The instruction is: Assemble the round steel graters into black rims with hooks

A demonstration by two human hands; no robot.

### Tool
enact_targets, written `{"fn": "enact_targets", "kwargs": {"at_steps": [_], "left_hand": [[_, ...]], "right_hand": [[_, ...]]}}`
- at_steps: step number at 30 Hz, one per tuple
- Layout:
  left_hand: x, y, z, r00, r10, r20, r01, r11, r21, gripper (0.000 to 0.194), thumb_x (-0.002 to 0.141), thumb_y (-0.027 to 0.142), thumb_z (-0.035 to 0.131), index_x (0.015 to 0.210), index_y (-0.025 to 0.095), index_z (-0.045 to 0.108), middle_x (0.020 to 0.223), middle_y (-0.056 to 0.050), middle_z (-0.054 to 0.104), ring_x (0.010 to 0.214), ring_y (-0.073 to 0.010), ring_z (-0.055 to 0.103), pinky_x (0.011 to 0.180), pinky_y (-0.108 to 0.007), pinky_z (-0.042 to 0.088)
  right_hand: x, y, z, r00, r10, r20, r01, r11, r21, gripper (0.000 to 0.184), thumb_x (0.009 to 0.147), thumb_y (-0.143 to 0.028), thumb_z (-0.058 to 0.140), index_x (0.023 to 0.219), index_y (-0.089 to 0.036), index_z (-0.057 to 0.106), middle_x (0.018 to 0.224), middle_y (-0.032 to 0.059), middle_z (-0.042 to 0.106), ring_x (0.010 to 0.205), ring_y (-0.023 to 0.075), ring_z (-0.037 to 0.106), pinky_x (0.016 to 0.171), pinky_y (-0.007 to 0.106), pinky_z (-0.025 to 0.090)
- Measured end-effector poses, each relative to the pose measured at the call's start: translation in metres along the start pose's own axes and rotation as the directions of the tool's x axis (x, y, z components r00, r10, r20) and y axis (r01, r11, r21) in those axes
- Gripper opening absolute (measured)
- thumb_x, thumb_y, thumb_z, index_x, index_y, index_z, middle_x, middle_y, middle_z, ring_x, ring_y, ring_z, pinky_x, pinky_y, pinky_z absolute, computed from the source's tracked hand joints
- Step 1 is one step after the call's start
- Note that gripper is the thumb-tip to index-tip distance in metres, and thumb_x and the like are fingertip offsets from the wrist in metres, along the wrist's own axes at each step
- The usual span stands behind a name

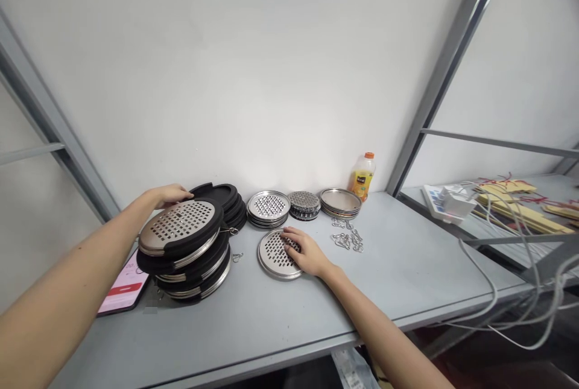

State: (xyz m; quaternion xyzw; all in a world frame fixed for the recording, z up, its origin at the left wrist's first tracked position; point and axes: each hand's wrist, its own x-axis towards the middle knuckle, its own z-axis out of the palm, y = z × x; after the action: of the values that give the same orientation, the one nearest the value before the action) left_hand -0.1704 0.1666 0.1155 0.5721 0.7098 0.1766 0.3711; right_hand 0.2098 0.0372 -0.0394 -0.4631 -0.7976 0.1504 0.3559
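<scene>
My right hand (pixel 305 251) rests on a round metal grater plate (pixel 274 252) with slotted holes, flat on the table. Its fingers are spread over the plate's top. My left hand (pixel 170 194) reaches behind a tall stack of black-rimmed grater discs (pixel 181 229). Its fingers stretch towards the edge of a pile of black round lids (pixel 224 195); part of the hand is hidden, and I cannot tell whether the fingertips touch. Wire clips (pixel 233 230) hang from the side of the tall stack.
Along the wall stand piled grater plates (pixel 268 205), finer grater discs (pixel 304 201), plain metal discs (pixel 341 199) and a juice bottle (pixel 362 178). Loose wire clips (pixel 347 238) lie in front. A phone (pixel 124 286) sits at left. White cables (pixel 491 292) hang at right.
</scene>
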Motion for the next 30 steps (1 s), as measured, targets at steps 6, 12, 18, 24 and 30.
{"fn": "enact_targets", "kwargs": {"at_steps": [6, 12, 18, 24, 30], "left_hand": [[0.002, -0.001, 0.002, 1.000, 0.011, -0.025, -0.012, 1.000, -0.006, 0.022, 0.052, 0.033, 0.075, 0.059, 0.016, 0.063, 0.059, -0.007, 0.066, 0.058, -0.0231, 0.064, 0.047, -0.026, 0.046], [0.001, 0.002, -0.002, 0.991, 0.017, -0.129, -0.019, 1.000, -0.012, 0.020, 0.052, 0.028, 0.077, 0.060, 0.015, 0.065, 0.054, -0.003, 0.061, 0.055, -0.0196, 0.060, 0.045, -0.024, 0.044], [-0.006, 0.010, -0.011, 0.985, 0.024, -0.169, -0.035, 0.997, -0.062, 0.020, 0.054, 0.024, 0.078, 0.063, 0.012, 0.065, 0.057, -0.005, 0.063, 0.053, -0.0186, 0.060, 0.049, -0.026, 0.050], [-0.009, 0.013, -0.009, 0.958, 0.037, -0.285, -0.070, 0.992, -0.106, 0.024, 0.057, 0.030, 0.076, 0.069, 0.011, 0.066, 0.057, -0.004, 0.064, 0.051, -0.0177, 0.060, 0.049, -0.027, 0.051], [-0.008, 0.004, 0.000, 0.920, 0.040, -0.389, -0.119, 0.976, -0.181, 0.033, 0.074, 0.036, 0.072, 0.096, 0.012, 0.066, 0.080, -0.006, 0.068, 0.071, -0.0191, 0.065, 0.061, -0.029, 0.054]], "right_hand": [[0.001, 0.001, 0.001, 1.000, -0.002, 0.000, 0.002, 1.000, 0.004, 0.038, 0.086, -0.028, 0.051, 0.120, -0.016, 0.063, 0.132, 0.0154, 0.056, 0.125, 0.0261, 0.050, 0.107, 0.042, 0.037], [0.000, 0.001, 0.000, 1.000, -0.003, -0.008, 0.003, 1.000, 0.015, 0.038, 0.085, -0.027, 0.052, 0.120, -0.018, 0.063, 0.132, 0.0138, 0.056, 0.125, 0.0264, 0.050, 0.107, 0.043, 0.037], [0.001, 0.002, 0.001, 1.000, 0.002, -0.009, -0.001, 1.000, 0.011, 0.038, 0.085, -0.027, 0.052, 0.120, -0.017, 0.063, 0.133, 0.0145, 0.056, 0.125, 0.0261, 0.050, 0.107, 0.043, 0.036], [0.001, 0.001, 0.001, 1.000, 0.016, -0.005, -0.016, 0.999, 0.035, 0.038, 0.085, -0.028, 0.053, 0.120, -0.017, 0.064, 0.132, 0.0145, 0.056, 0.124, 0.0271, 0.051, 0.106, 0.045, 0.036], [0.001, 0.000, 0.000, 1.000, 0.006, -0.008, -0.006, 1.000, 0.021, 0.038, 0.085, -0.028, 0.052, 0.120, -0.017, 0.064, 0.132, 0.0146, 0.056, 0.124, 0.0268, 0.051, 0.106, 0.044, 0.037]]}}
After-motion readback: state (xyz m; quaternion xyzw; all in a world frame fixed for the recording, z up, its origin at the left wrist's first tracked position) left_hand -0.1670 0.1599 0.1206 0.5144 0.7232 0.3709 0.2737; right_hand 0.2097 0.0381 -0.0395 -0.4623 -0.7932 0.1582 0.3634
